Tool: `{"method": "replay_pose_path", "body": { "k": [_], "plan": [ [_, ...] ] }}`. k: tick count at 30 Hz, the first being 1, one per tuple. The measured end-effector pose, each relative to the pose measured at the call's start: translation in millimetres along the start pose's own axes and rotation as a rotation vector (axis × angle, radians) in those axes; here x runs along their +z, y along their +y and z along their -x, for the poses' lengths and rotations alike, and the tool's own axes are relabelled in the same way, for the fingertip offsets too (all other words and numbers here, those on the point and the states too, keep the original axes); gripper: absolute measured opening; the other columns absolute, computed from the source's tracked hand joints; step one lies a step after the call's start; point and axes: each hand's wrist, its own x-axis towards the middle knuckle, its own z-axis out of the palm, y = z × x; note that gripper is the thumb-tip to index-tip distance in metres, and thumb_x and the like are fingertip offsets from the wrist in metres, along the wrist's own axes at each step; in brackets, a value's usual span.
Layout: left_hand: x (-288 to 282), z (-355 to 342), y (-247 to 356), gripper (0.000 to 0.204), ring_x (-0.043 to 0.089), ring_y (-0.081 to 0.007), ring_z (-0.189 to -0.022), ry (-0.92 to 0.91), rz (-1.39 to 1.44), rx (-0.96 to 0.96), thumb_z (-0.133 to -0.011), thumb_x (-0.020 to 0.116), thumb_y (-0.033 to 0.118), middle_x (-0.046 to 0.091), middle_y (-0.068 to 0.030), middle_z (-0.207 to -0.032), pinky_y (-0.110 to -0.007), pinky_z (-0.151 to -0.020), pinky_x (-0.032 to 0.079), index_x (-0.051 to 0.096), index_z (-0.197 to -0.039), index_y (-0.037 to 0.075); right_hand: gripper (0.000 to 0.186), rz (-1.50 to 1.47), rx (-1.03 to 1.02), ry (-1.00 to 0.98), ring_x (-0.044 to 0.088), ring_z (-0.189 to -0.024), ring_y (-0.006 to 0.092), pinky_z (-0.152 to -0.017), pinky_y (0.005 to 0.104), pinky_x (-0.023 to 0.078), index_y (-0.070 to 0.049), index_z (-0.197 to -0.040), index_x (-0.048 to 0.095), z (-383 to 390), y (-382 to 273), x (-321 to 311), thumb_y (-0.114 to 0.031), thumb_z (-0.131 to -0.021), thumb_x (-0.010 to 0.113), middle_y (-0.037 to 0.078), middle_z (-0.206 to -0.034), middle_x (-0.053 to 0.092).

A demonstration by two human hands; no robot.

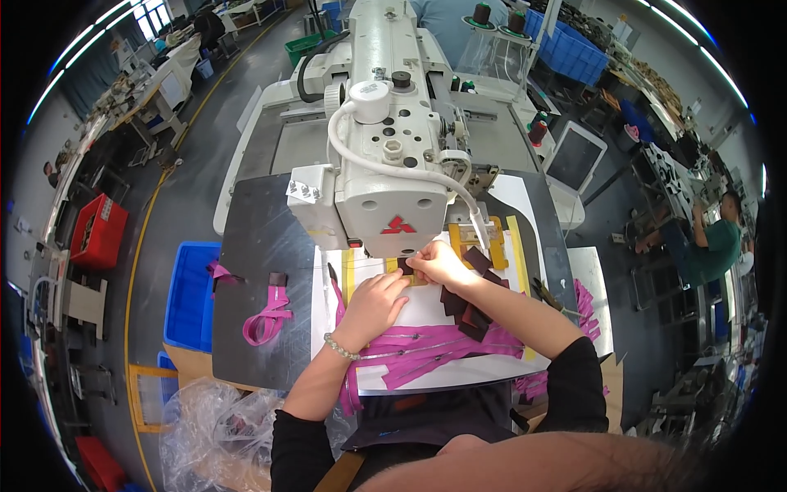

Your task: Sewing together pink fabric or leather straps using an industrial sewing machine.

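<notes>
Your right hand (443, 267) pinches a dark patch (404, 266) below the sewing machine (392, 184); your left hand (375, 305) lies flat, fingers loosely spread. One dark-ended pink strip (264, 325) toward the table's (246, 238) left edge seems done; pink zippers (443, 348) by the front edge seem left.

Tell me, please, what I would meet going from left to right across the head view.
Red crate, blue bin, looped pink strip, left hand, right hand, white-framed monitor, seated co-worker in green.
</notes>
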Motion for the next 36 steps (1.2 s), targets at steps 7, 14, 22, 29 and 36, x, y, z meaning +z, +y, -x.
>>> {"method": "replay_pose_path", "body": {
  "k": [7, 14, 22, 29, 36],
  "plan": [
    [5.1, 1.9, 6.9, 0.031, 0.057, -0.0293, -0.109, -0.046, -0.114, 0.011, -0.079, 0.065, 0.016, 0.061, -0.0159, -0.118, -0.040, -0.095, 0.042, 0.062, -0.108, 0.003, 0.024, 0.166, 0.017, -0.008, 0.051, -0.041, 0.0105, -0.039, 0.0252, 0.039, -0.001, -0.065, 0.060, -1.5, -7.5, -2.7, -0.017, -0.083, 0.065, 0.005, -0.051, 0.058],
    [5.3, -1.1, 14.4, 0.037, 0.053, -0.0249, -0.113, -0.041, -0.255, 0.029, -0.076, 0.064, 0.018, 0.061, -0.0144, -0.118, -0.040, -0.097, 0.035, 0.059, -0.111, 0.004, 0.024, 0.239, -0.003, -0.010, 0.051, -0.039, 0.0110, -0.038, 0.0258, 0.039, 0.000, -0.066, 0.062, -1.4, -9.5, -5.5, -0.018, -0.081, 0.066, 0.006, -0.051, 0.058],
    [-0.7, 2.3, -1.7, 0.035, 0.055, -0.0280, -0.112, -0.041, -0.021, -0.019, -0.077, 0.063, 0.014, 0.062, -0.0139, -0.117, -0.040, -0.096, 0.038, 0.058, -0.110, 0.004, 0.020, 0.453, -0.175, -0.086, 0.055, -0.046, 0.0127, -0.044, 0.0270, 0.043, -0.002, -0.072, 0.065, 5.1, -17.0, -14.0, -0.019, -0.082, 0.068, 0.006, -0.055, 0.059],
    [-2.7, -0.4, -8.1, 0.024, 0.059, -0.0309, -0.107, -0.015, 0.075, -0.055, -0.080, 0.060, 0.010, 0.064, -0.0159, -0.114, -0.041, -0.094, 0.044, 0.060, -0.103, 0.003, 0.029, 0.964, -1.081, -0.062, 0.060, -0.094, 0.0213, -0.081, 0.0351, 0.047, -0.010, -0.105, 0.067, 20.7, 7.5, -37.7, -0.012, -0.077, 0.068, 0.003, -0.104, 0.065],
    [-5.4, -1.9, -9.1, 0.023, 0.060, -0.0305, -0.106, -0.027, 0.072, -0.038, -0.080, 0.060, 0.010, 0.064, -0.0169, -0.113, -0.041, -0.093, 0.045, 0.061, -0.102, 0.002, 0.033, 0.995, -1.144, -0.070, 0.059, -0.101, 0.0182, -0.085, 0.0351, 0.042, -0.011, -0.109, 0.066, 22.5, 9.7, -41.0, -0.017, -0.077, 0.069, 0.000, -0.121, 0.062]
  ]
}}
